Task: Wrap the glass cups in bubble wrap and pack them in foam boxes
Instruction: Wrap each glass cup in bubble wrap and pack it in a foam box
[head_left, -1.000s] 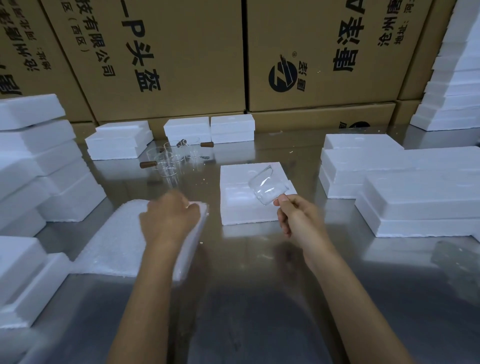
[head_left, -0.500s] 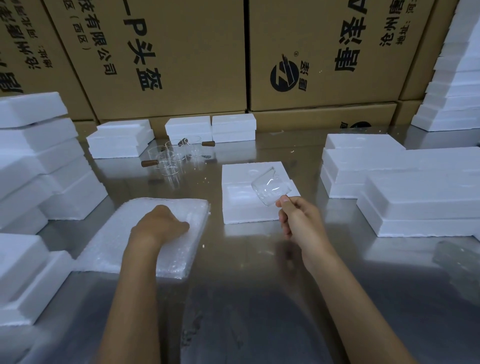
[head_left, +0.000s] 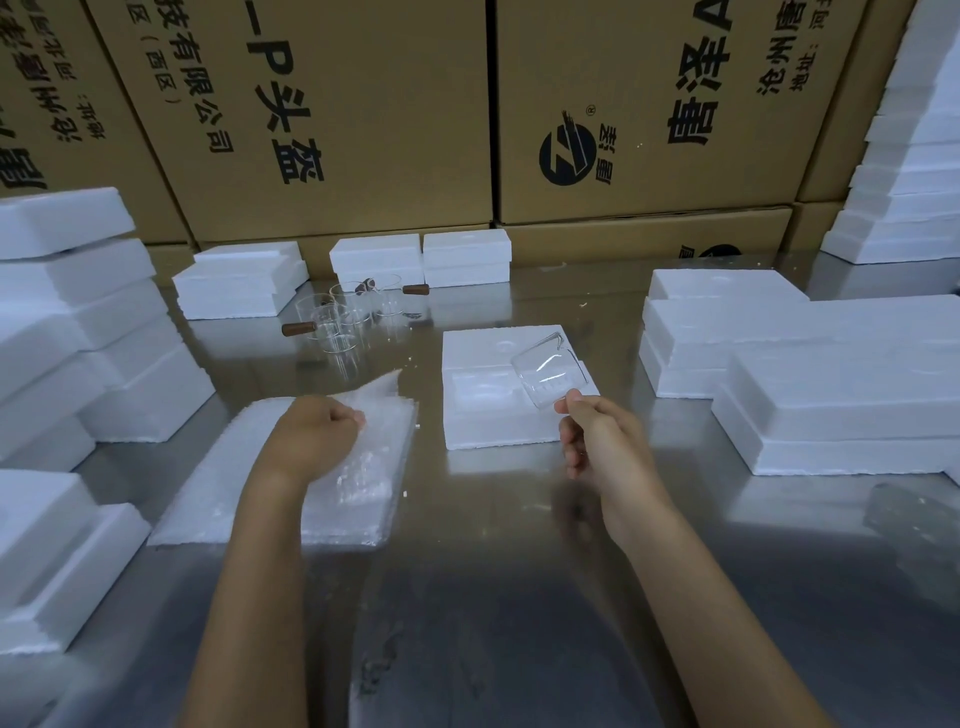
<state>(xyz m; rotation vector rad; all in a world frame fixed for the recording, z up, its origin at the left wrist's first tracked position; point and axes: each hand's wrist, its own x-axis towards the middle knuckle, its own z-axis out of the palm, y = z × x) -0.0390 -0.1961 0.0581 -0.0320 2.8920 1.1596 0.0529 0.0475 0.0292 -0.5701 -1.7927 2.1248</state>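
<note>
A wall of large brown cardboard cartons (head_left: 363, 119), printed with black Chinese characters and a round logo, fills the back of the view. In front of it lies a shiny metal bench (head_left: 493, 597) that reflects the things on it. White foam boxes are stacked on the bench: a tall stack at the far left (head_left: 78, 322), a wide low stack at the right (head_left: 831, 384), a tall pile in the far right corner (head_left: 904, 197), and three small stacks at the back near the cartons (head_left: 421, 260). Left of centre lies a pile of bubble wrap sheets (head_left: 363, 488). In the middle sits an open foam box (head_left: 493, 400), its moulded hollows facing up. Behind the bubble wrap, toward the cartons, stands a group of clear glass cups (head_left: 343, 317) with brown handles. Two bare forearms reach in from the bottom edge. The left hand (head_left: 317, 431) is curled over the bubble wrap pile, gripping the top sheet (head_left: 376, 389), whose far corner lifts off the pile. The right hand (head_left: 597, 431) pinches one glass cup (head_left: 548, 371) by its lower edge, holding it tilted in the air just above the near right corner of the open foam box.
</note>
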